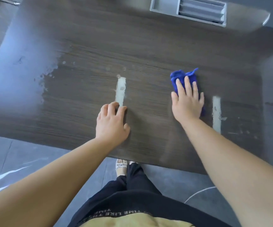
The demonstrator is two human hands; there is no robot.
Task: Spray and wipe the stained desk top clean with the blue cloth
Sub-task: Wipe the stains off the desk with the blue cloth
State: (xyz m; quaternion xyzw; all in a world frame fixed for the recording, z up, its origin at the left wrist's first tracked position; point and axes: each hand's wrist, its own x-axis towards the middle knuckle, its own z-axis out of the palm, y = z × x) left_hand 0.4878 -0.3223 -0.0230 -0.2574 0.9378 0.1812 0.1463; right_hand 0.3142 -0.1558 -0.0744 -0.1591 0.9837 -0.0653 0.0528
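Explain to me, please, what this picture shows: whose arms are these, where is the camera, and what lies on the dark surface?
There is no machine here: one camera sits on a person's head and looks down, so the two bare arms are the person's own. The dark wooden desk top fills the view. The right hand lies flat, fingers straight, pressing a crumpled blue cloth onto the desk. The left hand holds nothing; its fingertips rest at the near end of a pale streak. A second pale streak lies right of the cloth. A grey tray stands at the far edge. No spray bottle is in view.
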